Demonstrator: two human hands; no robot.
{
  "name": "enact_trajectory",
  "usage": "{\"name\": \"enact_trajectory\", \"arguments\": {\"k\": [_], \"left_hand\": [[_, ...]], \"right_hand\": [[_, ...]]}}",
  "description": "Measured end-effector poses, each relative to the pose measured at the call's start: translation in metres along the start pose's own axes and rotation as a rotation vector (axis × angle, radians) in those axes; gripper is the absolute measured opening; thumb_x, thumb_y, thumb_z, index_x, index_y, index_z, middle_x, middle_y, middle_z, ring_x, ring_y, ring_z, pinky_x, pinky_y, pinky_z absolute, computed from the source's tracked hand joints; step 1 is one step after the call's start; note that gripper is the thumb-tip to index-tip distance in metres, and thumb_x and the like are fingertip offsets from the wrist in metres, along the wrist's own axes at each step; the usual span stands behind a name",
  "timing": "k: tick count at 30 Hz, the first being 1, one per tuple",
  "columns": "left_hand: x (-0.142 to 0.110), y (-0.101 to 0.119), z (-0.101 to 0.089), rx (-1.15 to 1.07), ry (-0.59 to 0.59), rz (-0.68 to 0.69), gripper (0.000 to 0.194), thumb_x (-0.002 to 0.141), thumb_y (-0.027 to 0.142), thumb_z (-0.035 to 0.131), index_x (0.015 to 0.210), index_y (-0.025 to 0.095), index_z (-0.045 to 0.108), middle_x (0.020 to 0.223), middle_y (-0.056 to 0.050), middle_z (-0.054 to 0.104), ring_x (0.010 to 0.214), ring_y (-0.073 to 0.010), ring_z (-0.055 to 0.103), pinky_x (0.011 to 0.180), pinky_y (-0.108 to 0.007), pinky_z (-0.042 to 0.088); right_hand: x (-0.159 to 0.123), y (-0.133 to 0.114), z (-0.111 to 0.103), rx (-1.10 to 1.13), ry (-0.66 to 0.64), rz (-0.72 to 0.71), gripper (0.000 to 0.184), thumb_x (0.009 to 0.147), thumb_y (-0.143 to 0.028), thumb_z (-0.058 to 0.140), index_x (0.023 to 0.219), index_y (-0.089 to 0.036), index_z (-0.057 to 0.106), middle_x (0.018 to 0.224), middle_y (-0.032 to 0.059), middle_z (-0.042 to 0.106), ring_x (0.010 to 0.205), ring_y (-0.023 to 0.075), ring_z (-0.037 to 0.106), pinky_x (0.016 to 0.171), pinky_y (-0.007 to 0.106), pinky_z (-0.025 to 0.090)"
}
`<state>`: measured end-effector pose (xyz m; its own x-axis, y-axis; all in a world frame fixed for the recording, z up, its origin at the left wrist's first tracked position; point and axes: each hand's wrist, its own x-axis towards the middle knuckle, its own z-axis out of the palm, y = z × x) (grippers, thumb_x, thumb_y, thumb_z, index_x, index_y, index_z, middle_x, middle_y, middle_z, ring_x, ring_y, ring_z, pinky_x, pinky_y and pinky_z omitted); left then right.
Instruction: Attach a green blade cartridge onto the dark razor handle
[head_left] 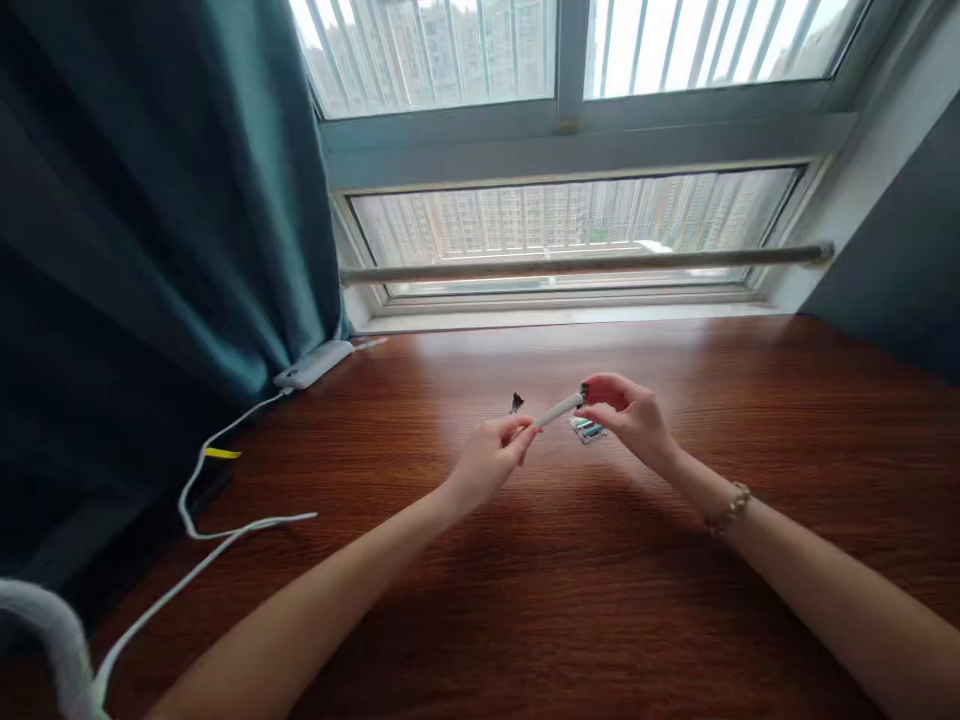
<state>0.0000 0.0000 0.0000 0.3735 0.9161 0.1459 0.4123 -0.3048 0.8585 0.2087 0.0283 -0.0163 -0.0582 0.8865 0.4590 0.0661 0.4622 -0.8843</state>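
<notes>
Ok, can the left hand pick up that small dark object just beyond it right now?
Probably not yet: its grip is taken, as the left hand pinches the white stick. The small dark object looks close beyond the hand, with nothing visible blocking the way.

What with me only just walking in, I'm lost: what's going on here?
A person's left hand grips a slim white stick above the wooden table. The right hand is at the stick's dark far end, perhaps pinching it. A small dark object shows just beyond the left hand, and a small patterned packet lies near the right hand.
</notes>
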Motion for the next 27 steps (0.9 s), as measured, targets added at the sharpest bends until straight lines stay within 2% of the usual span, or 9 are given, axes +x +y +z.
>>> {"name": "enact_trajectory", "arguments": {"k": [5,9,12,15,20,27], "left_hand": [[0.002,-0.005,-0.003,0.006,0.049,-0.030,0.034,0.081,0.045,0.041,0.084,0.017,0.059,0.050,0.003,0.046,0.047,-0.0100,0.047,0.049,-0.021,0.036],[0.003,-0.003,-0.004,-0.039,0.064,-0.024,0.034,0.081,0.045,0.041,0.087,0.016,0.058,0.051,0.004,0.046,0.046,-0.0096,0.046,0.048,-0.021,0.035],[0.001,0.001,-0.003,-0.071,0.019,0.020,0.033,0.081,0.043,0.041,0.091,0.016,0.058,0.051,0.004,0.044,0.047,-0.0094,0.045,0.049,-0.020,0.035],[-0.001,0.005,-0.003,-0.026,-0.029,0.052,0.032,0.082,0.042,0.041,0.090,0.016,0.059,0.051,0.004,0.044,0.049,-0.0091,0.043,0.050,-0.020,0.033],[-0.001,0.004,-0.004,0.076,0.010,0.044,0.033,0.083,0.043,0.039,0.087,0.017,0.059,0.050,0.003,0.047,0.048,-0.0097,0.044,0.050,-0.021,0.033],[0.001,0.000,-0.006,0.083,0.099,0.001,0.032,0.081,0.044,0.041,0.084,0.018,0.060,0.051,0.003,0.049,0.047,-0.0098,0.047,0.049,-0.020,0.033]], "right_hand": [[-0.006,-0.004,0.002,0.009,-0.062,0.018,0.038,0.058,-0.023,0.075,0.091,-0.016,0.058,0.081,0.0056,0.064,0.075,0.0184,0.062,0.072,0.034,0.053],[-0.006,-0.009,0.005,0.069,-0.141,0.035,0.039,0.060,-0.025,0.074,0.094,-0.017,0.057,0.091,0.0071,0.065,0.085,0.0200,0.062,0.082,0.037,0.051],[-0.005,-0.011,0.006,0.139,-0.143,0.046,0.041,0.058,-0.024,0.075,0.093,-0.017,0.056,0.095,0.0068,0.065,0.090,0.0194,0.061,0.087,0.038,0.049],[-0.005,-0.012,0.007,0.174,-0.161,0.056,0.039,0.060,-0.024,0.074,0.093,-0.017,0.054,0.099,0.0080,0.064,0.094,0.0200,0.060,0.086,0.039,0.049],[-0.006,-0.009,0.007,0.132,-0.118,0.031,0.040,0.057,-0.023,0.075,0.091,-0.017,0.054,0.092,0.0069,0.064,0.087,0.0192,0.062,0.083,0.037,0.051],[-0.007,-0.009,0.007,0.100,-0.175,-0.002,0.066,0.059,-0.024,0.074,0.114,-0.022,0.038,0.096,0.0075,0.065,0.085,0.0207,0.063,0.078,0.039,0.052]]}}
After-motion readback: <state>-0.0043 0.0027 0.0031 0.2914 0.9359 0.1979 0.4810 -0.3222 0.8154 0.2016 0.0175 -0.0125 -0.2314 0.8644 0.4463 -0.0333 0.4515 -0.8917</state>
